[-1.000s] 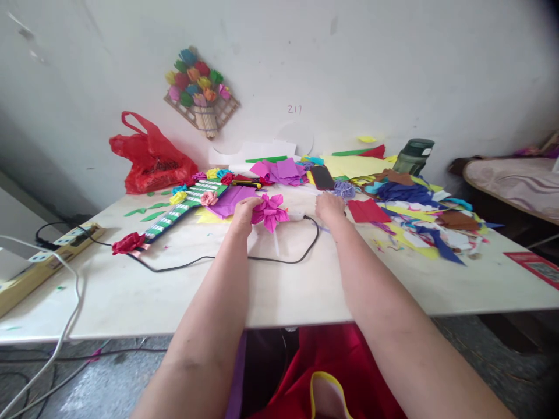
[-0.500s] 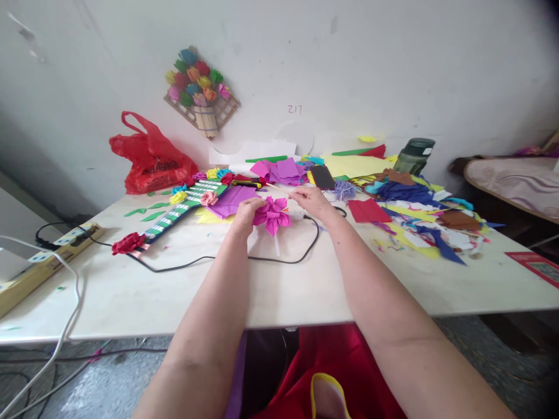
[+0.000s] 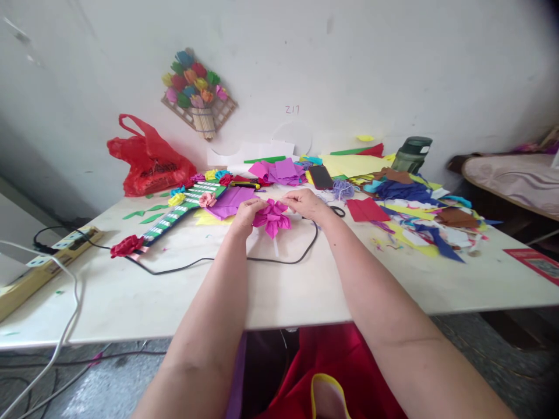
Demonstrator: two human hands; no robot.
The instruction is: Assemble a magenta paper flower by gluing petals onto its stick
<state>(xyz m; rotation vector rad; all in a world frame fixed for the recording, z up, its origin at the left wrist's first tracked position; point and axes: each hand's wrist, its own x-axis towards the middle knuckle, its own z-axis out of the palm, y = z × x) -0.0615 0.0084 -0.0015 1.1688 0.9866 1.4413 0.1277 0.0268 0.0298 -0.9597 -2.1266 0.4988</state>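
A magenta paper flower [image 3: 273, 219] hangs in the air above the white table, between my two hands. My left hand [image 3: 250, 213] is closed on the flower's left side, thumb and fingers pinched at its petals. At the flower's upper right, my right hand [image 3: 304, 203] has its fingers pinched together, close to a petal; whatever they hold is too small to make out. A pale strip hangs below the flower. Purple paper [image 3: 231, 202] lies behind my left hand.
A black cable [image 3: 279, 262] crosses the white table [image 3: 297, 297]. To the left are a green-and-white striped panel [image 3: 174, 216] with paper flowers, a red bag [image 3: 151, 163] and a power strip [image 3: 74, 249]. Coloured scraps [image 3: 419, 215], a phone [image 3: 322, 177] and a bottle [image 3: 411, 155] are at right.
My right hand has moved slightly left, closer to the flower. The thin stick-like piece that showed at its fingertips is no longer visible. My left hand still holds the flower.
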